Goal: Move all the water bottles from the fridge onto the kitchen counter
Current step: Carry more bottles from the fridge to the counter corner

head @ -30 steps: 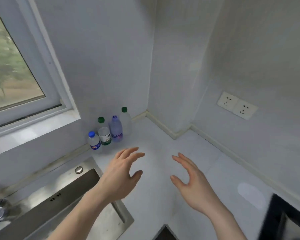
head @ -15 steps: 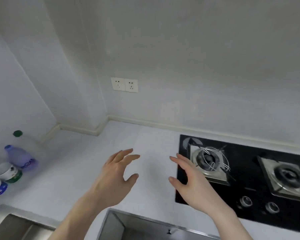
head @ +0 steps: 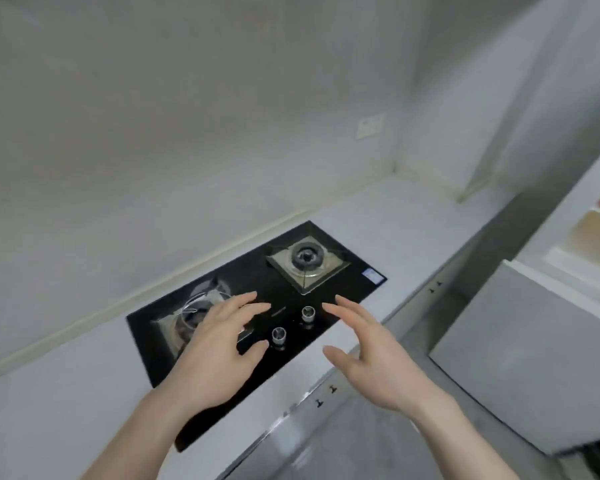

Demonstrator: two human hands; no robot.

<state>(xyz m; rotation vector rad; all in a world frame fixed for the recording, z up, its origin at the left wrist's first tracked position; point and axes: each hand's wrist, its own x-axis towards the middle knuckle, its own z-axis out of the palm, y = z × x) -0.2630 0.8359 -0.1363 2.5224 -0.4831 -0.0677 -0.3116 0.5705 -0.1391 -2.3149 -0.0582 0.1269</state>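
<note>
Here, both hands are seen held out empty above a white counter [head: 66, 393]. The left hand [head: 219, 355] hovers over a black hob [head: 347, 292], fingers spread and loosely bent, nothing gripped. The right hand [head: 378, 358] is raised near the counter's front edge, fingers likewise relaxed and holding nothing. No water bottles are visible anywhere in this view. The fridge [head: 568, 292] is seen at the far right with its door [head: 520, 358] swung open toward the viewer; pale shelves and something small and red can be made out inside, too blurred to name.

The step in hand is judged to be the return to the fridge for another bottle. It would be done well if the body is turned fully right before reaching, so that the open door is passed rather than struck. A bottle is best taken round its middle and kept upright.

Two knobs [head: 278, 335] sit between the hands, and two burners [head: 305, 256] lie beyond them. A wall socket [head: 370, 125] is set above the far counter. The door's near corner stands in the path.
</note>
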